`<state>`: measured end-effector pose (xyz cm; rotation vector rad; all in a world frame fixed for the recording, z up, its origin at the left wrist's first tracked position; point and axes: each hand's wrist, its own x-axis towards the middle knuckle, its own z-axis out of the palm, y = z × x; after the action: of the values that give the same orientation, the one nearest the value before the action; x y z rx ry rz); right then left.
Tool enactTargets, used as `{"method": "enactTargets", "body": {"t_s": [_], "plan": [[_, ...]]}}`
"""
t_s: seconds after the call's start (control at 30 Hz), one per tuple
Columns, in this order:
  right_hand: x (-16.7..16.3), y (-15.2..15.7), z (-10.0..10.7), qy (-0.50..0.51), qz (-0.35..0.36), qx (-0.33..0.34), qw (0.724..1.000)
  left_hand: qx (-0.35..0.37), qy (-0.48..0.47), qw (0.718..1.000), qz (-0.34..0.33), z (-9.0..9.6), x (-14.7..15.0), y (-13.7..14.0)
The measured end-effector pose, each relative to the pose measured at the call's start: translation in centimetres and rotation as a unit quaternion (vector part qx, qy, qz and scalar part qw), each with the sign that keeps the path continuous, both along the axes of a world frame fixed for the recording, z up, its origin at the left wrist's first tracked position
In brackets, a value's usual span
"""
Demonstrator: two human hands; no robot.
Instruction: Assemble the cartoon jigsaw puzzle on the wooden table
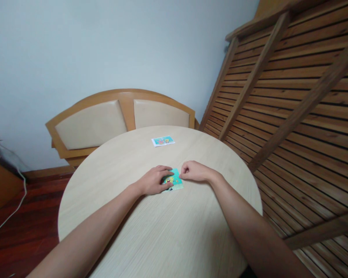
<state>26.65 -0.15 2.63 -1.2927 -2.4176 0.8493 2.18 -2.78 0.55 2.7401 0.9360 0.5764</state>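
A small turquoise picture card (177, 185) with a yellow cartoon figure lies flat on the round table (110, 216). My left hand (154, 180) rests over its left part, fingers spread, and hides that side of it. At the card's right edge my right hand (195, 171) is closed, with thumb and forefinger pinched together. Whether that pinch grips the card's edge or a small piece is too fine to make out. Farther back on the table lies a second cartoon picture (163, 141) with a white border.
Behind the table stands a wooden headboard (130, 94) with cream panels, against a pale wall (118, 42). A large slatted wooden frame (278, 96) leans close on the right. White cables (23, 189) hang at the left, above a dark red floor (43, 204).
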Motion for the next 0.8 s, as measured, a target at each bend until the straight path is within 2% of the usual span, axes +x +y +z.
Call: {"method": "enactTargets", "body": {"t_s": [0.33,0.6,0.73,0.8], "plan": [[-0.1,0.1,-0.6,0.050,0.003,-0.005,0.999,0.001,0.003,1.000,0.001,0.3,0.0,-0.1],[-0.7,0.1,-0.8,0.044,-0.004,0.021,0.999,-0.011,0.007,1.000,-0.003,0.2,0.1,0.0],[-0.6,0.1,-0.8,0.049,0.002,0.023,0.999,-0.035,0.022,0.999,-0.013,0.5,-1.2,0.5],[-0.5,0.2,-0.9,0.052,0.006,0.027,0.998,-0.048,0.045,0.998,0.006,0.7,-2.3,0.8]]}}
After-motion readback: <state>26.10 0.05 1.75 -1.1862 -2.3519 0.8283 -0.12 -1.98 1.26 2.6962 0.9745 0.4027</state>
